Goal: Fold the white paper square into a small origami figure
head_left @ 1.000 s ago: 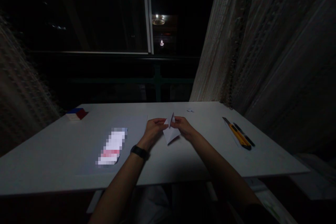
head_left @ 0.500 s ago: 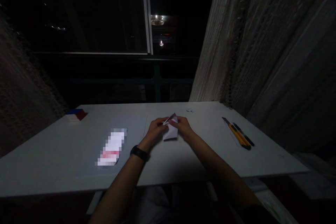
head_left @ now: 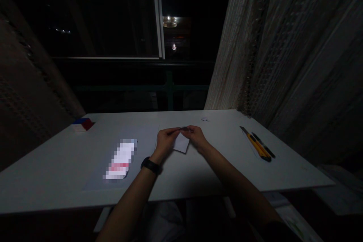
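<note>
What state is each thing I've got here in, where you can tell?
Paper: folded, held
Left hand: closed on the paper
Right hand: closed on the paper
Phone: screen lit, content pixelated
Yellow cutter: blade out, not held
Black pen: lying down, cap unclear
Cube: visible faces each one colour
Wristband: worn

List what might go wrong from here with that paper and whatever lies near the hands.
A fold could slip or crease crookedly: the small white paper is held between the fingers of the left hand and right hand, in dim light.

A cut is possible if the right hand strays outward: the yellow utility knife lies to its right on the table, its blade apparently out.
</note>
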Demonstrator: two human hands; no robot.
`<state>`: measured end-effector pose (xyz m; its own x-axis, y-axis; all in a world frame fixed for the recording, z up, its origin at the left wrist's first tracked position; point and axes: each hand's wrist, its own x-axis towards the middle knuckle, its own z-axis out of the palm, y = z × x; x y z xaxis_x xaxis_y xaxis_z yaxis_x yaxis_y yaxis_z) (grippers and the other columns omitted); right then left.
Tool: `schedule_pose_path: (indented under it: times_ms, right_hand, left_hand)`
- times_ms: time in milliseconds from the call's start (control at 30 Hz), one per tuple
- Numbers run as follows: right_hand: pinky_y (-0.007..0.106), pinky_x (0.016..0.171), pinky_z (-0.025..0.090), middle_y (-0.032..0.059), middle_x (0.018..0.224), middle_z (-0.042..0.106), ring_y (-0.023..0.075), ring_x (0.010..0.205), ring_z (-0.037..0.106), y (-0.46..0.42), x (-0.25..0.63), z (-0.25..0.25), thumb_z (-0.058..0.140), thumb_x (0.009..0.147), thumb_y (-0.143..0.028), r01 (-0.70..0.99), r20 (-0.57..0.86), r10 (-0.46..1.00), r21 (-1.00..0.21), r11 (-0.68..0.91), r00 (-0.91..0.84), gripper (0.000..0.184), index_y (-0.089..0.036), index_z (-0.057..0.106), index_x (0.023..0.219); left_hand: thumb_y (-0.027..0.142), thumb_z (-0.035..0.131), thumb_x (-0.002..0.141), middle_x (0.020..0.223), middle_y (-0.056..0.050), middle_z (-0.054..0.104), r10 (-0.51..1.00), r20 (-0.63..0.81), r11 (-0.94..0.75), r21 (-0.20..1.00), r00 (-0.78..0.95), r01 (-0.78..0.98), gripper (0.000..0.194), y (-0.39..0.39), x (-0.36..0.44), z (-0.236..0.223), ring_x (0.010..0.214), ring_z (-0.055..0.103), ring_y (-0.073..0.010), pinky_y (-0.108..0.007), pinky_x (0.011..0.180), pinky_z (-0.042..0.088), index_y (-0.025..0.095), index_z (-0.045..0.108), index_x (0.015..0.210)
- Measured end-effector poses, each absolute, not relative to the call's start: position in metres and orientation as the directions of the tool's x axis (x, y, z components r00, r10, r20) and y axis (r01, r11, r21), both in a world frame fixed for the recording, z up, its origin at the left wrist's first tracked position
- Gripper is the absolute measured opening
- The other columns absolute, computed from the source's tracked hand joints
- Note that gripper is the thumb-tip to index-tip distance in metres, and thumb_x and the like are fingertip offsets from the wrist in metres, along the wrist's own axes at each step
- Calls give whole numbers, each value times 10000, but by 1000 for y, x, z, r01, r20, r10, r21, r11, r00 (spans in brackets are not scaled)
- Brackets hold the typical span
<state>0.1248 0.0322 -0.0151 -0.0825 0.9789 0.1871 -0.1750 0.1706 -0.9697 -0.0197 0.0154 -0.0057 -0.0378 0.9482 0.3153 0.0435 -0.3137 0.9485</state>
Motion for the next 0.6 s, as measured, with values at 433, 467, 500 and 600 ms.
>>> schedule_pose_path:
  times_ms: [433,467,500,600]
  right_hand:
    - [252,532,376,-8,586,593,128,545,524,37,124,-18,724,482,-315,-145,174,983,-976,163,-61,262,-150,587,633]
    - [257,550,393,0,619,611,136,568,542,35,124,-17,732,480,-313,-160,189,980,-971,177,-62,283,-154,592,667]
    - [264,568,409,7,654,627,144,591,558,34,124,-16,741,476,-307,-176,205,977,-966,192,-61,308,-161,592,702]
    - [277,588,434,10,688,641,158,619,579,29,124,-12,756,466,-286,-198,240,970,-954,226,-47,369,-185,574,770]
  left_hand:
    - [287,711,596,782,-77,713,938,337,-318,931,-82,180,186,13,-19,-2,759,639,-220,-320,756,456,181,728,747]
    - [290,709,600,782,-76,713,936,341,-323,929,-84,180,186,12,-19,-1,757,639,-219,-318,753,457,181,728,750]
    - [292,707,605,781,-76,712,935,344,-326,928,-85,179,185,11,-19,0,753,640,-218,-316,750,457,181,728,751]
    - [283,706,612,785,-81,712,935,347,-330,927,-75,177,175,9,-17,3,751,643,-220,-317,748,460,176,730,749]
